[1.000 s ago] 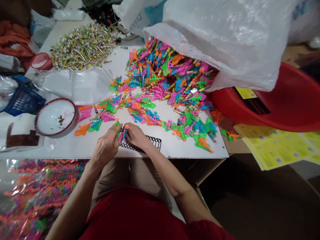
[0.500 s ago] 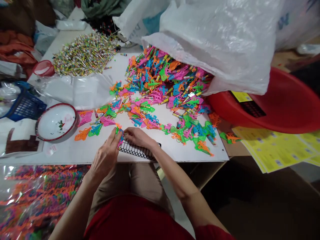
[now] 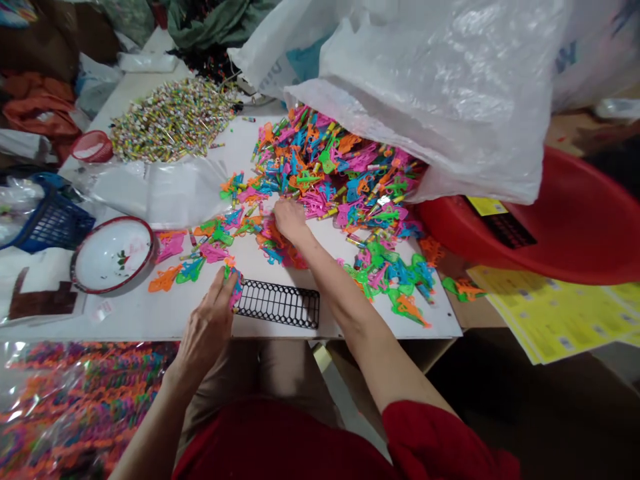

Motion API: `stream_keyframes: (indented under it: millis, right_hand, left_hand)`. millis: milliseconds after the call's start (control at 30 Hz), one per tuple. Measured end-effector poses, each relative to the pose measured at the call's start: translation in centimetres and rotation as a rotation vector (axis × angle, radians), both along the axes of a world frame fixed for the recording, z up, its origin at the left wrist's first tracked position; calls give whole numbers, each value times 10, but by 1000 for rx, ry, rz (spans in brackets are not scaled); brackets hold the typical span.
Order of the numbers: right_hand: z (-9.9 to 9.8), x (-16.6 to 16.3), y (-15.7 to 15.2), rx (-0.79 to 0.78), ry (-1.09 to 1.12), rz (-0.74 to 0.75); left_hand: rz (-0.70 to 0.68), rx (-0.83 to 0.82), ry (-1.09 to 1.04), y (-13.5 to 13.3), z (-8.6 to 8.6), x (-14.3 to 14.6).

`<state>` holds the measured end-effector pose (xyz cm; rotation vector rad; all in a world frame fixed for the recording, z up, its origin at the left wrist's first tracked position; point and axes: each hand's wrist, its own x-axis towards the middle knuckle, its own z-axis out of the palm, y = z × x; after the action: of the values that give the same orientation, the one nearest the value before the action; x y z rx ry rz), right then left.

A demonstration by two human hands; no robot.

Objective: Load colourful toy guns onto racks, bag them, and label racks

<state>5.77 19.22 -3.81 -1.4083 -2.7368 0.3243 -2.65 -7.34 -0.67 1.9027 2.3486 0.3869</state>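
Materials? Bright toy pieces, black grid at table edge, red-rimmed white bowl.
Toy pieces: likely moulded plastic, glossy neon colours, thin flat shapes. Black grid: probably plastic, matte lattice; could be metal. Bowl: looks enamelled metal, shiny white, thin red rim; maybe melamine.

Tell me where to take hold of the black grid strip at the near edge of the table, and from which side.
Probably pinch the black grid strip at its free right end, across its narrow width, coming from the near right. It lies flat and long; the left hand, holding toy pieces, crowds its left end, and loose toys lie beyond it.
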Motion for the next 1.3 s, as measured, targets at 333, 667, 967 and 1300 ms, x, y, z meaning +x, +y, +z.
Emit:
stream_keyframes:
  millis: [333,667,967,1300]
  right_hand:
    - [-12,42,2,-43,0,-110]
    - [-17,57,-137,-509,736,50]
    - [-58,33,-213,-378,696,51]
    - [-54,30,-215,-245,514,145]
  left_hand:
    - [19,44,0,2,-5,-1]
    - [67,38,-77,16,-2,-2]
    - [60,-36,-80,19,4,-1]
    - [15,-18,-121,15,6,-4]
